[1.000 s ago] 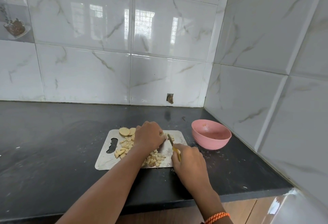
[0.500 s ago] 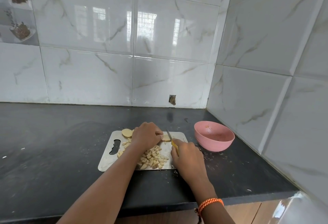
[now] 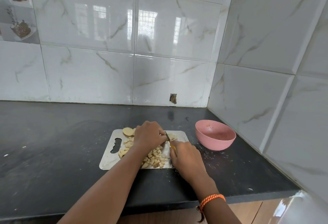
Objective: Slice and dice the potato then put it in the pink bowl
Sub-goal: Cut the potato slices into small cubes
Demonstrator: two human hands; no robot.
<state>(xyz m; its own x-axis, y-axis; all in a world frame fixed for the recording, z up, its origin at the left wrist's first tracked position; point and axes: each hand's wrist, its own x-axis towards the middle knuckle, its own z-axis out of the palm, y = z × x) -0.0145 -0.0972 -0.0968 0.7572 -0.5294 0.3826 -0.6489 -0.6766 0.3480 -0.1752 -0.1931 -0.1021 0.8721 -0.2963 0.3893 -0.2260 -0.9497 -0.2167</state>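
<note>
Your right grip (image 3: 184, 156) clamps the knife (image 3: 167, 137), blade pointing far, just right of the potato under your curled left hand (image 3: 149, 136).

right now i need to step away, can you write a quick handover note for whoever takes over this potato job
Left hand: fingers curled over the potato piece being cut at the far middle of the cutting board.
Right hand: grip on the knife, blade down right beside the left fingertips.
Where things are: diced potato heaped on the near half of the board, a few fresh cuts past the blade, uncut round slices at the far left corner. Pink bowl sits on the counter right of the board.
Done: most of the dicing.
Left: dice the held piece and the round slices, then move all of it into the bowl; no dice seen in it yet.
</note>
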